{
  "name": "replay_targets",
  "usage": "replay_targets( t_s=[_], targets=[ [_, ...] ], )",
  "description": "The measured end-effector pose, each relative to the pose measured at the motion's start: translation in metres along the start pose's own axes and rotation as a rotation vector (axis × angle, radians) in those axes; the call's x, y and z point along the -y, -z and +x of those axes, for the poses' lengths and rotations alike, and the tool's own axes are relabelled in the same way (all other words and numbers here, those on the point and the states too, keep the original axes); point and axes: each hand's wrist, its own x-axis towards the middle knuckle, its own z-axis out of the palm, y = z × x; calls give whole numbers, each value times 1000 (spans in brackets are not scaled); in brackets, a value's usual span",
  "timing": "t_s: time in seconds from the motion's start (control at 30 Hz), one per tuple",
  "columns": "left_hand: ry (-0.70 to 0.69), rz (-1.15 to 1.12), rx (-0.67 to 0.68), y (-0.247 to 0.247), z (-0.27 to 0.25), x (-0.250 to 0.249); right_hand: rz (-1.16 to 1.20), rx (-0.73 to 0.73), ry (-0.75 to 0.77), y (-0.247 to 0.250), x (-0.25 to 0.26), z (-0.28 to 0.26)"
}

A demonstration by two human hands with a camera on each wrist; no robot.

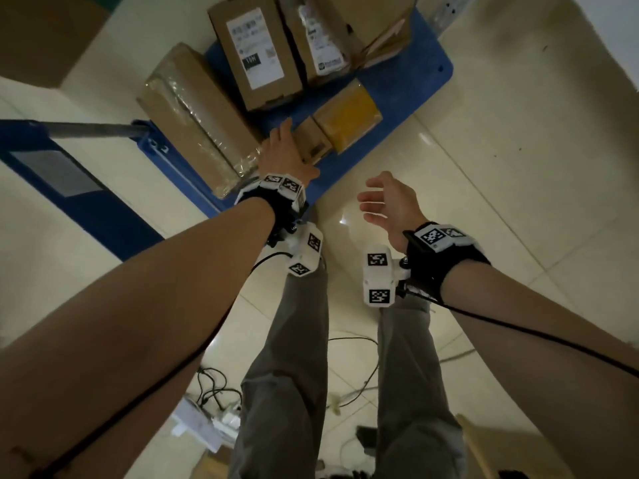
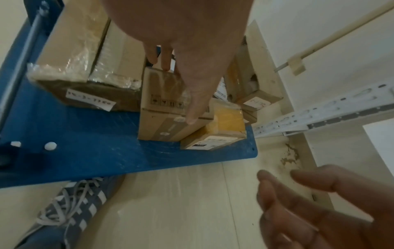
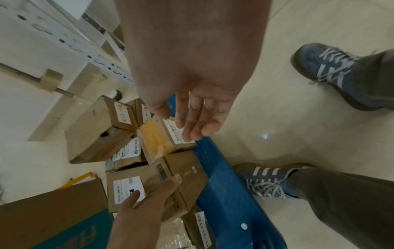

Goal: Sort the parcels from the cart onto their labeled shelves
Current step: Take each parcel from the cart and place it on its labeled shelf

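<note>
A blue cart (image 1: 397, 98) (image 2: 95, 143) carries several cardboard parcels. My left hand (image 1: 283, 150) (image 2: 178, 92) (image 3: 153, 190) grips a small brown box (image 1: 313, 145) (image 2: 162, 104) (image 3: 185, 176) at the cart's near edge, with the thumb along its near side and the fingers over its far edge. Against that box lies a yellow-taped parcel (image 1: 349, 115) (image 2: 228, 118) (image 3: 155, 139). My right hand (image 1: 380, 202) (image 3: 187, 121) (image 2: 298, 198) hovers open over the floor, just right of the cart, holding nothing.
A large plastic-taped box (image 1: 193, 115) lies left of my left hand, and labelled boxes (image 1: 256, 50) stand behind. The cart handle (image 1: 90, 129) runs at left. A white perforated shelf upright (image 2: 319, 114) (image 3: 74, 45) stands beyond the cart. Cables (image 1: 214, 385) lie by my feet.
</note>
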Motion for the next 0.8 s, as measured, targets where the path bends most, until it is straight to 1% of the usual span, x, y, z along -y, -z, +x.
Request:
replay_targets(
  t_s=[0.13,0.23,0.43,0.57,0.63,0.7,0.8],
  targets=[
    [48,12,-34,-11,11,-1,31,9,-36,-6,-9,15],
    [97,-11,-66,-15,10,8,35,9,-47,-4,-15,20],
    [153,-115,-72,2,-20,21,49,8,-64,11,-14,18],
    [202,-274,-82,17,-37,25,21,44,-74,21,-8,17],
    [202,-367,-43,23,-44,20,-16,61,-80,26,-5,17],
    [210,-480,27,27,-53,10,-54,103,-94,32,-2,14],
    [261,-703,145,29,-66,-13,-59,165,-80,43,1,5]
  ],
)
